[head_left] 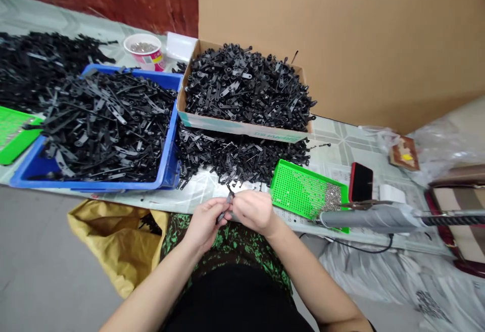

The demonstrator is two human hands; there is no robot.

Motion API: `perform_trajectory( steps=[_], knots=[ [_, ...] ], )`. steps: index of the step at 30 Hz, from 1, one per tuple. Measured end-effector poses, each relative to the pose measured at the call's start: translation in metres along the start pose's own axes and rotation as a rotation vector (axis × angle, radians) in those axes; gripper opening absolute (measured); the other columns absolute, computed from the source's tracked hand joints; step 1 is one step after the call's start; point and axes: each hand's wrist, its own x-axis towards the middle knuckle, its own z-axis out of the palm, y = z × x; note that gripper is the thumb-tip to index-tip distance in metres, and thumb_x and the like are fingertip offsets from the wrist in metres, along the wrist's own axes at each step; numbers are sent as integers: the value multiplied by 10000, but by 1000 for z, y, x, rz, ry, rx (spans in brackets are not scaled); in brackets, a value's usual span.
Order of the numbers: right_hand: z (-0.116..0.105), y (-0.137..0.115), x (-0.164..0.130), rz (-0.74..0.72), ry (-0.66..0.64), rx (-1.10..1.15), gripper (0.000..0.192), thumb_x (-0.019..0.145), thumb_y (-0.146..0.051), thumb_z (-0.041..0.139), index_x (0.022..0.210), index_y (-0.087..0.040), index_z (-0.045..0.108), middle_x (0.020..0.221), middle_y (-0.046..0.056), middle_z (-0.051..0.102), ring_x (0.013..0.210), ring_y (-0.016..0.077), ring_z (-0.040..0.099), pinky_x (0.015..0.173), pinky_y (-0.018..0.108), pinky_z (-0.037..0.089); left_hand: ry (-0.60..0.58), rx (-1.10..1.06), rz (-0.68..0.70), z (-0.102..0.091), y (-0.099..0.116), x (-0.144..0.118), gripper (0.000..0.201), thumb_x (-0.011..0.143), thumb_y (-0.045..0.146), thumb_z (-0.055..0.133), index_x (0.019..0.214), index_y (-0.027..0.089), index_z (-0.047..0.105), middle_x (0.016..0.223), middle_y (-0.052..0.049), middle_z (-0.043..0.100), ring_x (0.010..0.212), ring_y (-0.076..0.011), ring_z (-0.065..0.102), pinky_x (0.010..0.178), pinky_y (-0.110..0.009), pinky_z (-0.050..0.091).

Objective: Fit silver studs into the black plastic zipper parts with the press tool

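Note:
My left hand [204, 222] is closed on a slim black plastic strip [221, 216], held just in front of the table's edge. My right hand [254, 212] meets it with fingers curled in a pinch, where a small black plastic piece [230, 189] pokes up between the two hands. Whether the strip and this piece are joined cannot be made out, as fingers cover the place. Just beyond the hands lies a heap of loose black plastic parts [231, 160]. A green perforated tray [290, 183] holding many tiny metal pieces is right of my right hand.
A cardboard box [242, 127] full of black parts stands behind the heap. Left of it is a heaped blue bin [170, 145]. A cup [146, 54] of metal bits sits behind. A grey-wrapped tool [367, 218] overhangs the tray, near a phone [360, 182]. A yellow sack [113, 241] hangs below.

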Motion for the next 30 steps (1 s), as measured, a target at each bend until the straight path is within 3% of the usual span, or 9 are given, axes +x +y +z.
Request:
perform_trajectory(
  steps=[3, 6, 9, 14, 18, 21, 23, 27, 30],
  knots=[
    [-4, 0, -9, -130, -37, -82, 114, 844, -134, 547, 859, -193, 644, 825, 64, 742, 725, 158, 688, 586, 251, 558, 9, 1, 14, 1, 5, -1, 83, 497, 167, 719, 549, 128, 667, 479, 10, 582, 440, -62, 490, 382, -143, 338],
    [-5, 0, -21, -77, 13, -28, 229, 844, -97, 542, 1042, -165, 635, 929, 122, 741, 783, 175, 696, 624, 278, 586, 6, 34, 10, 4, 5, -2, 78, 499, 171, 716, 546, 127, 672, 478, 9, 579, 448, -65, 486, 396, -153, 347],
    [-5, -4, -29, 19, 41, 53, 315, 848, -78, 535, 1141, -173, 603, 938, 118, 729, 835, 172, 693, 665, 279, 600, -11, 41, 36, 8, 3, -3, 65, 512, 175, 711, 546, 133, 675, 479, 13, 576, 457, -65, 478, 420, -161, 365],
    [-6, -13, -27, 57, -6, 47, 258, 871, -75, 496, 1087, -145, 621, 901, 113, 715, 816, 173, 681, 678, 283, 599, -18, 17, 59, 11, 0, -3, 77, 487, 167, 727, 533, 132, 676, 480, 13, 581, 470, -65, 481, 442, -159, 370],
    [-6, -21, -28, 78, -121, -67, 243, 907, -101, 418, 951, -114, 657, 839, 120, 705, 725, 175, 656, 607, 280, 573, 20, -8, 63, 8, -7, 0, 152, 453, 209, 790, 530, 133, 683, 496, 5, 595, 484, -74, 491, 438, -162, 356],
    [-13, -16, -34, 124, -207, -53, 241, 923, -166, 424, 987, -163, 656, 889, 86, 704, 762, 158, 645, 626, 259, 554, -15, 52, 79, 0, -17, 8, 250, 501, 311, 822, 475, 131, 650, 444, 21, 536, 430, -52, 409, 408, -168, 300],
    [-21, -6, -35, 218, -260, -148, 227, 919, -189, 448, 1009, -188, 656, 935, 77, 705, 821, 169, 639, 645, 263, 538, -20, 137, 71, -7, -23, 13, 276, 512, 363, 826, 526, 123, 691, 502, -15, 603, 443, -62, 436, 413, -177, 300],
    [-30, 17, -21, 568, -620, -509, 210, 902, -169, 456, 950, -147, 660, 904, 129, 683, 862, 238, 616, 592, 306, 491, -43, 314, 76, -13, -27, 20, 315, 532, 420, 813, 608, 123, 742, 569, -60, 672, 492, -94, 508, 456, -191, 340],
    [-24, 23, -5, 613, -797, -519, 223, 901, -183, 461, 1043, -158, 631, 960, 135, 658, 889, 239, 600, 592, 299, 478, -58, 376, 84, -10, -28, 22, 305, 513, 426, 818, 580, 142, 731, 563, -54, 676, 497, -114, 529, 465, -206, 343]
  ],
)
